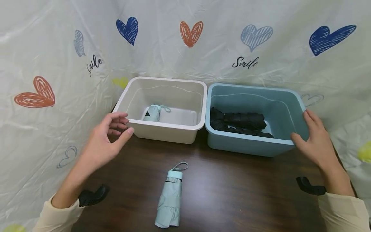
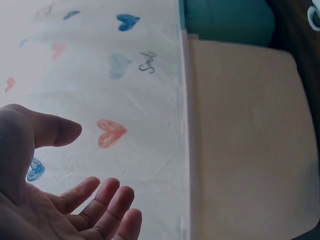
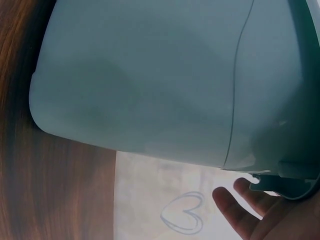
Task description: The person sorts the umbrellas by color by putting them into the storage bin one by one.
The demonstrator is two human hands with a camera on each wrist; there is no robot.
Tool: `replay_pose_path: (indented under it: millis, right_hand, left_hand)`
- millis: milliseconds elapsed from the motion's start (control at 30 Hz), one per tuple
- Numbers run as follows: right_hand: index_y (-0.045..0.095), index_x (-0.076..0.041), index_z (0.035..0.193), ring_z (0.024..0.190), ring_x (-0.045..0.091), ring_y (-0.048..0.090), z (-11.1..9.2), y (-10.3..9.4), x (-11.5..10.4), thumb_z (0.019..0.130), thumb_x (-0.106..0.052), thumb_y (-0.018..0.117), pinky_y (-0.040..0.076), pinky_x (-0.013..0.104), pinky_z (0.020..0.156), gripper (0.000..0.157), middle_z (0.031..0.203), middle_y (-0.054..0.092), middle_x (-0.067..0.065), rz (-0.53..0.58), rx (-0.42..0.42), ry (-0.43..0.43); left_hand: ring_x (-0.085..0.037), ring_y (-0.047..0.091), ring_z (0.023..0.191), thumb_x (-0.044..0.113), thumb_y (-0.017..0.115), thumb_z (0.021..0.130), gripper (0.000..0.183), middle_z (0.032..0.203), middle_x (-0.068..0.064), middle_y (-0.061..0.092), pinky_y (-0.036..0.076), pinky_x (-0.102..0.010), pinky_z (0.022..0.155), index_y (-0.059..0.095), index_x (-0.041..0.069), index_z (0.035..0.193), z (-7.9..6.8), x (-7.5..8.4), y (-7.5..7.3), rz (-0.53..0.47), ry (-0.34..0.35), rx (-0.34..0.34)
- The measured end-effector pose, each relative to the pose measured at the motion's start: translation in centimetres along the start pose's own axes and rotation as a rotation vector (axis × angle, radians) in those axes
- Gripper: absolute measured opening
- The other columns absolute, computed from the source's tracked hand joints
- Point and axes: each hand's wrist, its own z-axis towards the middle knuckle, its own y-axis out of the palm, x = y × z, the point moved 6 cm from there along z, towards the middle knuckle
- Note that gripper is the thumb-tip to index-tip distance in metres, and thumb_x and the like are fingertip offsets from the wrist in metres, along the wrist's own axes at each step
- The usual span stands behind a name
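My left hand (image 1: 108, 135) hovers by the near left corner of the white bin (image 1: 165, 132), thumb and fingers apart with nothing between them. The left wrist view shows the same hand (image 2: 75, 195) beside the bin's outer wall. My right hand (image 1: 316, 141) is at the right rim of the blue bin (image 1: 246, 146). Its fingers (image 3: 235, 210) extend loosely outside that wall; the thumb is hidden in the right wrist view. A folded mint-green umbrella (image 1: 169, 199) lies on the table in front, strap end away from me.
Inside the white bin lies another mint-green folded umbrella (image 1: 153, 113). Several black folded umbrellas (image 1: 244, 120) seem to lie in the blue bin, partly overlapping. Both bins stand side by side on the dark wooden table (image 1: 226, 190), against a white sheet printed with hearts (image 1: 191, 33).
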Motion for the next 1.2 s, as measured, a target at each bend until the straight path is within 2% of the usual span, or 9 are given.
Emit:
replay_pose_path:
  millis: [200, 433, 567, 700, 833, 1000, 1200]
  right_hand:
    - [0.023, 0.003, 0.166, 0.150, 0.063, 0.029, -0.1, 0.0, 0.2, 0.095, -0.020, 0.053, 0.021, 0.078, 0.121, 0.081, 0.173, 0.022, 0.029, -0.008, 0.021, 0.004]
    - [0.023, 0.004, 0.165, 0.152, 0.061, 0.026, -0.1, 0.0, 0.3, 0.096, -0.019, 0.054, 0.019, 0.076, 0.124, 0.079, 0.173, 0.022, 0.029, 0.015, 0.019, -0.025]
    - [0.022, 0.004, 0.166, 0.152, 0.062, 0.026, -0.1, 0.1, 0.3, 0.097, -0.020, 0.053, 0.018, 0.077, 0.124, 0.079, 0.174, 0.020, 0.028, 0.014, 0.011, -0.018]
    - [0.024, 0.005, 0.165, 0.153, 0.061, 0.026, -0.1, 0.1, 0.1, 0.096, -0.019, 0.053, 0.018, 0.076, 0.124, 0.079, 0.174, 0.021, 0.028, 0.023, 0.017, -0.020]
    - [0.024, 0.005, 0.165, 0.154, 0.060, 0.025, 0.0, 0.2, 0.0, 0.094, -0.018, 0.053, 0.019, 0.076, 0.124, 0.080, 0.174, 0.022, 0.028, 0.028, 0.018, -0.020]
    - [0.023, 0.003, 0.166, 0.156, 0.058, 0.024, 0.0, 0.3, 0.1, 0.094, -0.018, 0.053, 0.018, 0.075, 0.125, 0.081, 0.175, 0.020, 0.026, 0.013, 0.003, -0.008]
    - [0.022, 0.002, 0.167, 0.154, 0.060, 0.026, -0.1, 0.0, 0.1, 0.094, -0.019, 0.053, 0.020, 0.076, 0.124, 0.082, 0.174, 0.020, 0.027, -0.005, -0.003, 0.012]
  left_hand:
    - [-0.012, 0.064, 0.109, 0.023, 0.072, 0.101, 0.039, 0.126, -0.005, 0.071, 0.050, -0.012, 0.089, 0.061, 0.009, 0.135, -3.1, -1.1, 2.9, 0.054, -0.032, -0.042]
    - [-0.019, 0.068, 0.113, 0.033, 0.076, 0.098, 0.051, 0.127, -0.003, 0.069, 0.058, -0.036, 0.093, 0.058, 0.011, 0.140, -5.0, -2.8, 7.0, 0.077, -0.094, -0.135]
    - [-0.025, 0.068, 0.117, 0.050, 0.073, 0.097, 0.063, 0.132, -0.005, 0.068, 0.058, -0.050, 0.095, 0.057, 0.012, 0.144, -6.4, -3.7, 9.8, 0.179, -0.144, -0.185]
    - [-0.032, 0.066, 0.126, 0.064, 0.069, 0.094, 0.076, 0.140, -0.009, 0.064, 0.058, -0.057, 0.095, 0.056, 0.012, 0.148, -8.0, -4.6, 12.9, 0.300, -0.188, -0.226]
    - [-0.035, 0.065, 0.129, 0.067, 0.070, 0.091, 0.084, 0.143, -0.013, 0.060, 0.057, -0.059, 0.098, 0.054, 0.009, 0.149, -9.4, -5.3, 15.2, 0.306, -0.245, -0.275]
    - [-0.038, 0.064, 0.129, 0.069, 0.070, 0.090, 0.087, 0.141, -0.016, 0.061, 0.055, -0.059, 0.102, 0.055, 0.005, 0.147, -10.9, -5.7, 16.9, 0.266, -0.280, -0.315]
    - [-0.028, 0.066, 0.117, 0.068, 0.076, 0.086, 0.088, 0.130, -0.010, 0.066, 0.055, -0.053, 0.096, 0.056, 0.005, 0.143, -12.6, -5.7, 18.2, 0.217, -0.351, -0.327]
